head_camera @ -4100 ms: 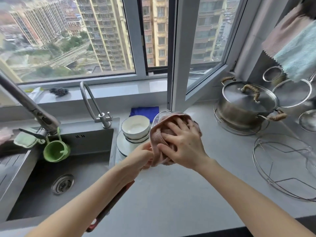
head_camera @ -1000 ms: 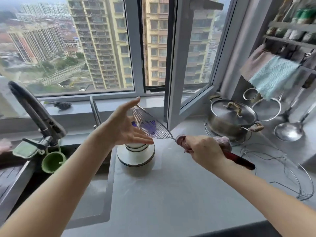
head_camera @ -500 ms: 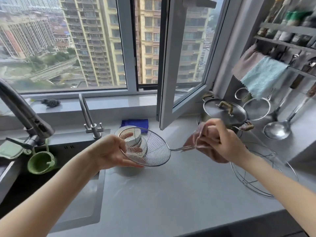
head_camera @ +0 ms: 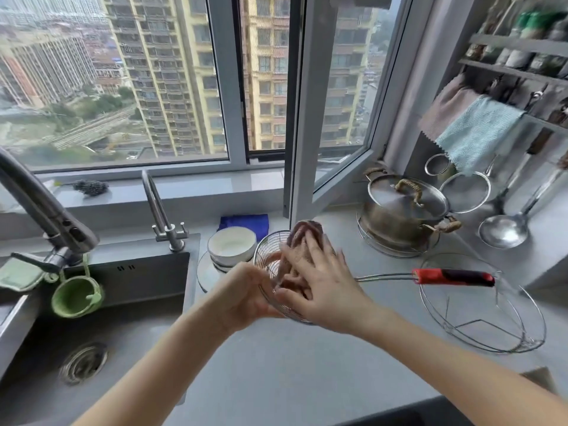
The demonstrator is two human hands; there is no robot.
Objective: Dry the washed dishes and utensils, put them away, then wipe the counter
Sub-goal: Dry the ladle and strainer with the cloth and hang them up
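1. Two taps are standing over the dark sink (head_camera: 129,330): one large pull-down tap (head_camera: 46,207) at far left, one slim tap (head_camera: 159,210) at the sink's back edge. One green cup-shaped holder (head_camera: 76,298) is hanging beneath the large tap.
2. White bowls (head_camera: 232,245) are sitting stacked on a plate just right of the sink; exact count unclear. One blue cloth (head_camera: 246,221) is lying behind them.
3. Left hand (head_camera: 242,295) is cupping the rim of one wire skimmer (head_camera: 267,253), fingers curled round it, above the grey counter (head_camera: 276,364).
4. Right hand (head_camera: 319,287), fingers spread flat, is pressing one pinkish cloth (head_camera: 302,241) into the skimmer's basket. The red-and-black handle (head_camera: 453,276) is pointing right, held by neither hand.
5. One round wire rack (head_camera: 482,305) is lying under the handle; one lidded steel pot (head_camera: 405,210) is standing behind.
6. One ladle (head_camera: 507,229) and two mesh strainers are hanging at far right, under two towels.
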